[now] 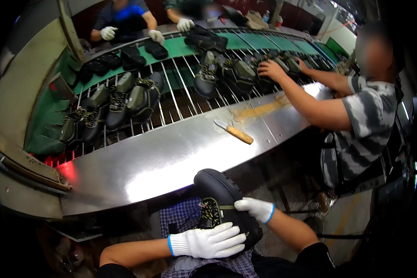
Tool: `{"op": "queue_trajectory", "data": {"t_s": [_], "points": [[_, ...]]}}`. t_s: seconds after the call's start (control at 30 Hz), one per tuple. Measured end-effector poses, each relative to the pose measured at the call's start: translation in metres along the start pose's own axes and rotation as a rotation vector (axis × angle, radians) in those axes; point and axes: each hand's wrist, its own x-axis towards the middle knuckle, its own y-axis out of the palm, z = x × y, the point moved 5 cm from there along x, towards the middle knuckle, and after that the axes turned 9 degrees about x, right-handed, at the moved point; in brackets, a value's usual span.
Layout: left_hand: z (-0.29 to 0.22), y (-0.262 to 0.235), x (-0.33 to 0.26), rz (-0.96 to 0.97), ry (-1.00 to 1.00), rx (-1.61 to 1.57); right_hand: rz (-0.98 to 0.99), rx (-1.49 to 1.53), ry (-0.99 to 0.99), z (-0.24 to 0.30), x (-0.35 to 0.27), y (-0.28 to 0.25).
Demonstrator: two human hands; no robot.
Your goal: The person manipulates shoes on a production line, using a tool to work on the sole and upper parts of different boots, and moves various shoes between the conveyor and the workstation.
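Note:
A black work boot (219,186) with yellow-and-black laces sits over my lap, its toe pointing away from me. Across the ankle lies my left hand (211,242) in a white knit glove, fingers long and close together, holding the boot. My right hand (255,209), gloved the same way, grips the boot's right side by the sole edge, with its fingertips on the upper. Part of the heel end is hidden under my left hand. Beyond the boot, a wooden-handled knife (236,133) rests on the metal ledge (171,160), touched by neither hand.
A rack of metal rods (178,88) carries several similar boots (143,95). Behind it, a green belt (243,41) holds dark shoe parts. To the right, a person (370,109) reaches bare-handed among the boots. Two people with white gloves (109,33) work across the line.

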Motion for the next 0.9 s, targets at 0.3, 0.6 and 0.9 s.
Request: {"op": "queue_trajectory", "data": {"t_s": [0.3,0.6,0.9], "points": [[0.006,-0.031,-0.028,0.116,-0.148,0.177,-0.11,-0.392,-0.573,0.035,-0.008,0.078],[0.069,-0.163,-0.054,-0.355,-0.874,0.376,0.277,-1.287,-1.367,0.137,-0.025,0.149],[0.07,-0.125,-0.207,-0.399,-1.322,0.577,-0.34,-0.491,-1.86,0.242,-0.057,0.125]]}}
